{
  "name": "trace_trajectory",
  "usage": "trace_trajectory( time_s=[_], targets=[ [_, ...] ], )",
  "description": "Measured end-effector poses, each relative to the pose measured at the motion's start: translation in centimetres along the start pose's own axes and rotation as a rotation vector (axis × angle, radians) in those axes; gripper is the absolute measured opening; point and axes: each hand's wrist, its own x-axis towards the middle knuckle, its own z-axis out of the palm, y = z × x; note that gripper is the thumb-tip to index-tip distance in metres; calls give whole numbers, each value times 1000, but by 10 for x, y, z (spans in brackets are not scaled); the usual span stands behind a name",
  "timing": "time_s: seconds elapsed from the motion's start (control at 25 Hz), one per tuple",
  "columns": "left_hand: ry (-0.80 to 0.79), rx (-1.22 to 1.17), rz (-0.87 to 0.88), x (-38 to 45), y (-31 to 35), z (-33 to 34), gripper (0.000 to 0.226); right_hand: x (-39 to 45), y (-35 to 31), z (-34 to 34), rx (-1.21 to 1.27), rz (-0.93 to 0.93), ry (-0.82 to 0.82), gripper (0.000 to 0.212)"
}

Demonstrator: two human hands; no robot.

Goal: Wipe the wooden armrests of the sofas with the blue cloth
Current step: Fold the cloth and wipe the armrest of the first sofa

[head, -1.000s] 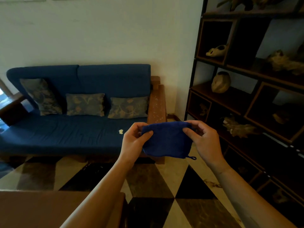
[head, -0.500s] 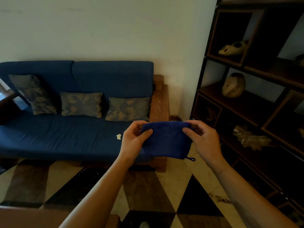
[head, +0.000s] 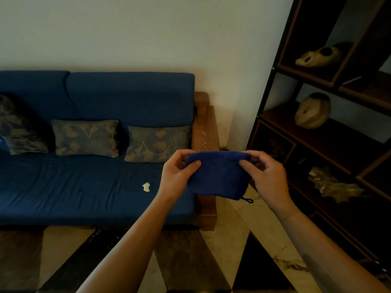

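A folded blue cloth [head: 218,174] hangs in the air in front of me, held by both hands. My left hand [head: 177,176] pinches its upper left corner and my right hand [head: 268,178] pinches its upper right corner. A small loop dangles from the cloth's lower right. Behind the cloth runs the wooden armrest [head: 205,132] of the blue sofa [head: 84,187], with pale specks scattered on its top. The cloth hides the armrest's front part.
Three patterned cushions [head: 157,143] lean on the sofa back. A small pale scrap [head: 146,187] lies on the seat. A dark shelf unit [head: 330,132] with ornaments stands at the right, close to the armrest. The floor [head: 228,229] has dark and pale triangular tiles.
The view has moved closer to the sofa and tilted down. The armrest appears larger. Both hands keep the same hold on the cloth.
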Motion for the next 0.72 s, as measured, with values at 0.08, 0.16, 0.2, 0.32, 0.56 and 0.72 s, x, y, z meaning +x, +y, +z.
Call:
trace_trajectory(
  time_s=[0.08,0.16,0.2,0.32,0.56,0.72],
  targets=[
    [-4,5,-10,25,-12,1,20,24,11,7,-2,14,7,26],
    [-9,-1,-18,45,-22,2,20,43,23,11,15,29,6,25],
    [-12,-2,-21,57,-28,3,21,54,30,13,23,37,3,24],
    [-8,28,-30,97,-44,12,22,94,54,13,16,51,-4,21],
    [17,82,-78,173,-69,40,21,184,102,7,40,101,-10,19],
    [77,87,-106,202,-90,50,22,222,130,11,47,126,-44,18]
  ],
)
